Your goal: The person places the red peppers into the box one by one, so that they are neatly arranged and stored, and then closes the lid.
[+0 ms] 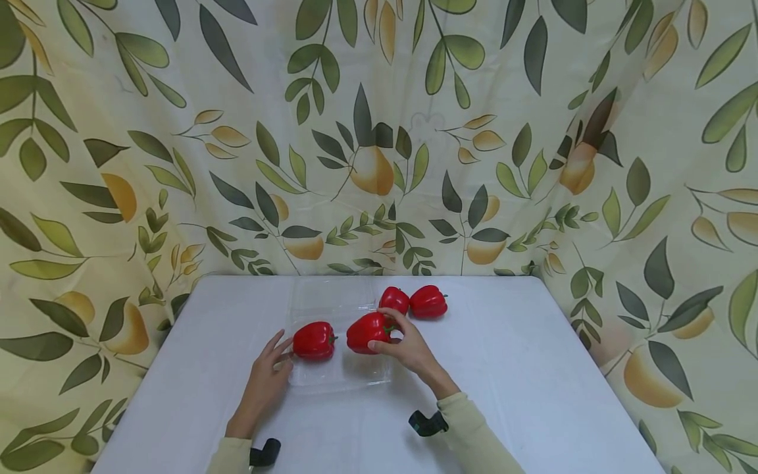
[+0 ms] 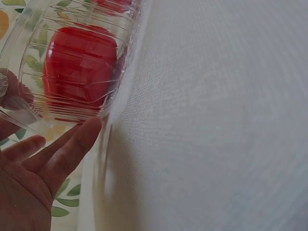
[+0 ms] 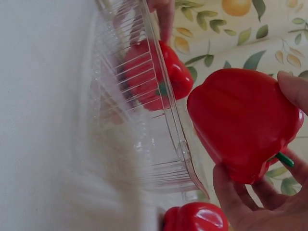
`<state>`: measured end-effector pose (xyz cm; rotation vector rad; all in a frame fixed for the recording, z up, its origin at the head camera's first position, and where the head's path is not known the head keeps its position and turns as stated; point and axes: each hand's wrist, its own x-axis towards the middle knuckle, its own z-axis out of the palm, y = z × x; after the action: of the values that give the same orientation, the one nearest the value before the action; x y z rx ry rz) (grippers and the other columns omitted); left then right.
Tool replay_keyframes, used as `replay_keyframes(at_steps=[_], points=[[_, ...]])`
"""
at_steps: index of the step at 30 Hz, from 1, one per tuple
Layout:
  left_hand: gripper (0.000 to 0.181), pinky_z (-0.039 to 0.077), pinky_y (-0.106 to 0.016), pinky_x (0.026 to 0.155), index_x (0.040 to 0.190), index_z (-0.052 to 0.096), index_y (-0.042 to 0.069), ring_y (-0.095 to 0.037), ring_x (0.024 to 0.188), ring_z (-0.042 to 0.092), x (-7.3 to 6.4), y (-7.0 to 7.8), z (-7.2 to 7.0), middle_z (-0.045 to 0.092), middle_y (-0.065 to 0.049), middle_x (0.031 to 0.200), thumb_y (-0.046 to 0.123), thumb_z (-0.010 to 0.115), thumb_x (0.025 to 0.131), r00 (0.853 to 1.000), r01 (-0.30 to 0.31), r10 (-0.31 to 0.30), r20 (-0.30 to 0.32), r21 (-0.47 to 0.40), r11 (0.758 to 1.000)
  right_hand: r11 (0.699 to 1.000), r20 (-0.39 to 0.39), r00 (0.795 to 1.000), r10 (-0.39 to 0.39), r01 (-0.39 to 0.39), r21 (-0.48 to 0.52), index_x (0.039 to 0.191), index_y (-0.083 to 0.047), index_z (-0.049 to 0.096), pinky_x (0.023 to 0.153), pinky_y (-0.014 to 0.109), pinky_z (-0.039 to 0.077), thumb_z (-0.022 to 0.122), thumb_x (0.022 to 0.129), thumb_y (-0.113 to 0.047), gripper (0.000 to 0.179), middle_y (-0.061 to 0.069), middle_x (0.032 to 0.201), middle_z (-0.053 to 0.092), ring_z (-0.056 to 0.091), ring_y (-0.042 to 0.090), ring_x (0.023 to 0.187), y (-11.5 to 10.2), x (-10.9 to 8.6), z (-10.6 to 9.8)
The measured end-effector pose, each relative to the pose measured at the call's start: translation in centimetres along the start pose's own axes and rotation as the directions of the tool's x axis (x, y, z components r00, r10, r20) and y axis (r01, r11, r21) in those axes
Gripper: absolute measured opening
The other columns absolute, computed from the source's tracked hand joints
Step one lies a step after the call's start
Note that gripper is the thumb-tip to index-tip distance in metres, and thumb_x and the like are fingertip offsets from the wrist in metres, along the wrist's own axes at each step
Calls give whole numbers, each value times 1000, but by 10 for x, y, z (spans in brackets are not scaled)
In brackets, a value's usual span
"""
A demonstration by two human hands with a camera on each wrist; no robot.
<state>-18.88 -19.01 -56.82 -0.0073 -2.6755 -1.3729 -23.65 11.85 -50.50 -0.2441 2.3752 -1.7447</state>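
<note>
My right hand grips a red bell pepper by its stem end, thumb on one side and fingers on the other. In the head view that pepper is over the right part of a clear plastic container. Another red bell pepper lies in the container's left part. At the left wall is my left hand, its fingers fairly straight; the left wrist view shows fingertips touching the clear plastic low down, and one finger partly seen through it.
Two more red bell peppers, one partly behind my right hand and one beside it, lie right of the container's back part, which looks like an opened lid. A white-covered table stands before a leaf-patterned curtain.
</note>
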Motion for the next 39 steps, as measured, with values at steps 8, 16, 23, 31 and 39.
replay_keyframes(at_steps=[8, 16, 23, 31, 39], points=[[47, 53, -45, 98, 142, 53, 14, -28, 121, 63, 0, 0, 1, 33, -4, 160, 11, 56, 95, 1000, 9, -9, -6, 1, 1000, 1000, -16, 1000, 3, -3, -8, 140, -23, 47, 87, 43, 60, 85, 73, -27, 78, 9, 137, 51, 47, 33, 127, 3, 4, 3], [47, 53, -46, 98, 141, 54, 13, -29, 121, 63, 0, -1, 2, 34, -6, 159, 10, 56, 94, 1000, 14, -14, -11, -4, 1000, 1000, -25, 1000, 11, -12, -16, 137, -23, 50, 84, 38, 59, 85, 72, -28, 75, 7, 134, 53, 50, 29, 123, 6, 5, 6], [47, 52, -46, 100, 142, 53, 14, -29, 123, 62, 0, 0, 0, 33, -4, 160, 12, 55, 95, 1000, 29, -29, 4, -9, 1000, 1000, 1, 1000, 4, -4, -29, 142, -23, 47, 86, 39, 60, 85, 73, -27, 79, 8, 135, 53, 50, 29, 122, 6, 7, 10], [47, 53, -46, 99, 142, 53, 14, -28, 123, 62, 0, 1, 0, 33, -4, 160, 12, 55, 95, 1000, 29, -29, 2, -9, 1000, 998, -3, 1000, -24, 24, -66, 142, -25, 48, 86, 44, 60, 85, 73, -25, 78, 10, 138, 52, 51, 34, 124, 2, 8, 11], [47, 53, -46, 98, 141, 53, 12, -30, 121, 63, 1, 2, 0, 34, -7, 160, 10, 56, 94, 1000, 7, -7, -11, -4, 1000, 983, -28, 998, -53, 47, -180, 138, -26, 52, 84, 42, 60, 86, 71, -28, 75, 6, 131, 58, 54, 31, 119, 1, 11, 12]])
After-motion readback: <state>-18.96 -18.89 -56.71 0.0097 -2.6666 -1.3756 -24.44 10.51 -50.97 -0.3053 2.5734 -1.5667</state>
